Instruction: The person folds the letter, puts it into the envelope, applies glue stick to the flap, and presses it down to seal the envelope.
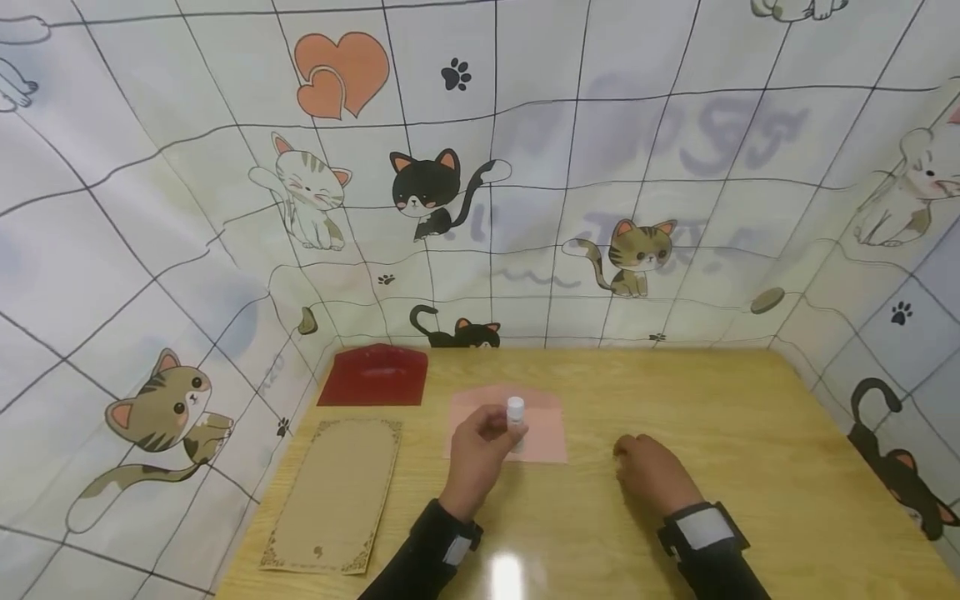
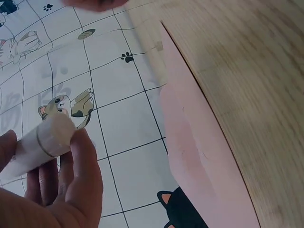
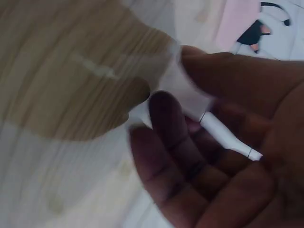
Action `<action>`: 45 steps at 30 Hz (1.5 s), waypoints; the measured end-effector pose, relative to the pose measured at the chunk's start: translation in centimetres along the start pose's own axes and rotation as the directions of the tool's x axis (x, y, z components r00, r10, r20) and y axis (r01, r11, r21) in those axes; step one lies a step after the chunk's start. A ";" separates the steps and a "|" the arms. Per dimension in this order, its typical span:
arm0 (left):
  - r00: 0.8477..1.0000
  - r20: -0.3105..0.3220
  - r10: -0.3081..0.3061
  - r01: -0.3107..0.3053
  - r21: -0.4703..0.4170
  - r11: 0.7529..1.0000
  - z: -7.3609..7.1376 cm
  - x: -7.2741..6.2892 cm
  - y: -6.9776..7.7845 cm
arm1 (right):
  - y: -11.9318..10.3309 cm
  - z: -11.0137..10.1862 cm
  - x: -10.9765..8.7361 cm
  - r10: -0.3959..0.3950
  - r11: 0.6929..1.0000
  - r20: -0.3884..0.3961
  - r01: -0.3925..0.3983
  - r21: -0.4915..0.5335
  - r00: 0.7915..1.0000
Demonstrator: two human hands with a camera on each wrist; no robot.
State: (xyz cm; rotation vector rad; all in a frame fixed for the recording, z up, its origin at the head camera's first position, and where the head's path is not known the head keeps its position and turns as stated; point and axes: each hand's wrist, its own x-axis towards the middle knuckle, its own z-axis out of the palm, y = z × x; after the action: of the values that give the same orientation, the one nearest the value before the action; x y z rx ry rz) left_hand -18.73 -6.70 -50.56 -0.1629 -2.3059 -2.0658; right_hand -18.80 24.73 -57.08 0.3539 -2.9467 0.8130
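Observation:
My left hand (image 1: 478,454) pinches a small white bottle (image 1: 515,410) between thumb and fingers. The bottle stands roughly upright over a pink envelope (image 1: 551,433), its white cap on top. In the left wrist view the bottle (image 2: 35,148) shows a thin ring below its cap. To the right of the envelope, my right hand (image 1: 651,473) hovers at the table with loosely curled fingers. The right wrist view shows a gap between its thumb (image 3: 213,66) and fingertips (image 3: 164,102), with pale background behind; no held thing can be made out there.
A dark red envelope (image 1: 378,379) lies at the table's back left. In front of it is a beige sheet with an ornate border (image 1: 333,492). White cloth printed with cats (image 1: 525,250) walls off the back and both sides of the wooden table (image 1: 750,433).

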 end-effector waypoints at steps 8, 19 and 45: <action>0.974 0.192 0.117 -0.140 0.110 0.984 0.7 -0.8 -0.1 | -11.5 -5.4 0.2 -0.105 0.960 -0.120 0.132 0.248 0.987; 0.938 0.278 0.206 -0.286 0.290 0.913 0.2 -1.3 0.0 | -12.6 -4.5 -0.1 -0.387 0.897 -0.325 0.435 0.086 0.863; 0.925 0.224 0.309 -0.368 0.317 0.874 1.8 -2.6 -0.1 | -14.3 -1.9 0.0 0.195 0.932 -0.080 -0.159 0.327 0.977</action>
State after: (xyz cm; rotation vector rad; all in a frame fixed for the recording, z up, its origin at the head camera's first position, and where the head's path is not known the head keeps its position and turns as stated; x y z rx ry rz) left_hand -16.06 -5.02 -51.09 -0.6947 -2.4740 -1.4945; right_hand -15.45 13.77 -48.36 0.0516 -2.7686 1.2934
